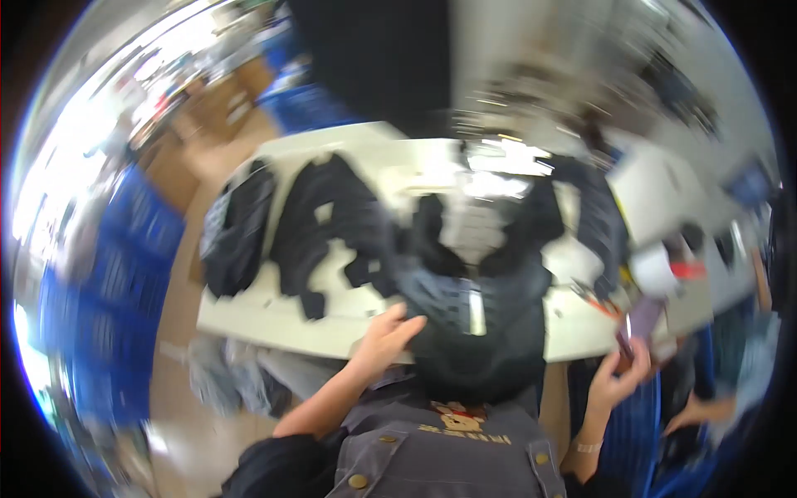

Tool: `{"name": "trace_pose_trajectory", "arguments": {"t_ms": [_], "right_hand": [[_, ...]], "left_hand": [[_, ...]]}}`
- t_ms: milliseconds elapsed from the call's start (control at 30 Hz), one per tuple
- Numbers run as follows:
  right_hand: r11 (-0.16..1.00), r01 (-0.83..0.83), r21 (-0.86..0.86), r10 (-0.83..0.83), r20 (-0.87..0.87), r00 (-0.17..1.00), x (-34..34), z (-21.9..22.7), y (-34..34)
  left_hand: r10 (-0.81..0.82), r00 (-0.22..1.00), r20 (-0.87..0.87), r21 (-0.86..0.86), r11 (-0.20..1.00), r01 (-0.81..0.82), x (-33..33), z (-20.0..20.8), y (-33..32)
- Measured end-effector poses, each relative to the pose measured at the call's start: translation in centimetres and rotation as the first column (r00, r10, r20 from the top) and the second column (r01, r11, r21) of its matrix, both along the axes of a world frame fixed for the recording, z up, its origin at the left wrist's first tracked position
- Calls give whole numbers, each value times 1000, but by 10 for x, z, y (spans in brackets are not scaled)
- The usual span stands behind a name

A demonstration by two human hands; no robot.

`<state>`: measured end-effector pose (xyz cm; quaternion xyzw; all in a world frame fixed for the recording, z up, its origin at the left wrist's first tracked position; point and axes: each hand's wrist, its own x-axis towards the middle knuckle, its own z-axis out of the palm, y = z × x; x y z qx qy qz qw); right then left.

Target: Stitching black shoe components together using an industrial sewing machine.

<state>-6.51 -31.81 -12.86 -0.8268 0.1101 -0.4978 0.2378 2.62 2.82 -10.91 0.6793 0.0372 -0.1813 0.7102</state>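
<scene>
A dark garment [481, 332] hangs over the table's front edge before me, with a pale label-like strip [476, 311] at its middle. At its left side is my left hand [387, 339], thumb and forefinger apart; it seems to touch the cloth without gripping it. My right hand [621, 375] is closed on the lower end of a flat purplish thing [642, 319], shaped like a phone, over the table's right front. Motion blur hides its details.
More dark garment pieces [324, 216] and a dark bundle [241, 228] lie left on the white table [249, 314]. Orange-handled scissors [604, 309] and a white roll [654, 272] lie right. Blue crates [116, 307] are stacked far left. Another person's hand [693, 412] shows at right.
</scene>
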Motion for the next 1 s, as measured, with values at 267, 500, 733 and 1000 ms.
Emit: {"name": "trace_pose_trajectory", "arguments": {"t_ms": [267,500,733,1000], "right_hand": [[895,-425,137,445,-201,872,17,16,76],[532,-839,113,838,-214,502,79,79,143],[446,-876,186,845,-409,343,220,58,266],[732,-549,403,671,-564,481,407,26,368]], "left_hand": [[155,917,369,12,985,-171,16,12,18],[-48,706,707,707,95,-701,117,23,177],[173,926,334,942,-32,-334,158,20,251],[69,839,540,841,-75,-536,149,8,251]]}}
